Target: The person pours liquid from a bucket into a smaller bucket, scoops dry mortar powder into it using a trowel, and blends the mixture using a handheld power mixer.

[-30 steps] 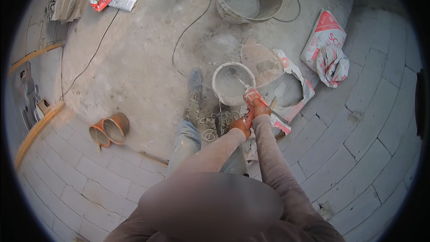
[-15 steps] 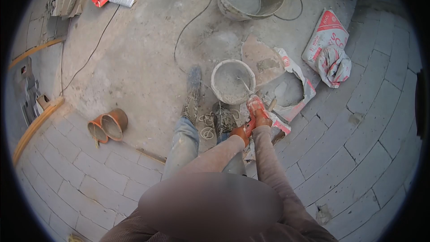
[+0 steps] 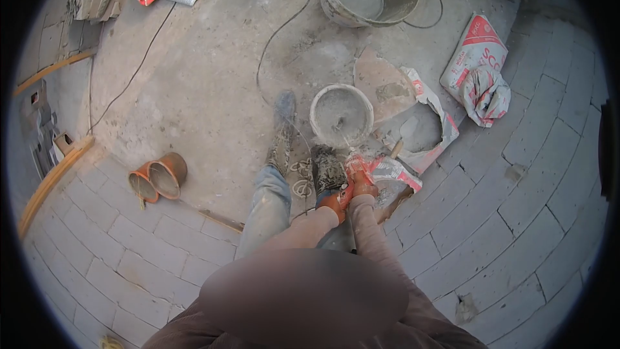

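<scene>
Both my hands grip a red, mortar-smeared power mixer (image 3: 356, 163). My right hand (image 3: 365, 184) is closed round its body, and my left hand (image 3: 336, 203) is closed on its rear part, close by. From the mixer a thin shaft (image 3: 344, 137) runs forward into a round bucket (image 3: 313, 115) between and ahead of my feet. Grey wet mix (image 3: 336, 105) fills part of the bucket, dimpled where the shaft goes in; the shaft's lower end is hidden in it.
Right of the bucket lies a torn bag (image 3: 445, 139) of grey powder with a trowel (image 3: 408, 132) in it. A larger tub (image 3: 329, 3) stands ahead, a cable (image 3: 259, 68) beside it. Another bag (image 3: 475, 52) lies right; two clay pots (image 3: 169, 178) lie left.
My hands and the mixer have swung left and slightly back toward my body. The shaft now enters the mix nearer the bucket's middle line. The whole view has shifted slightly.
</scene>
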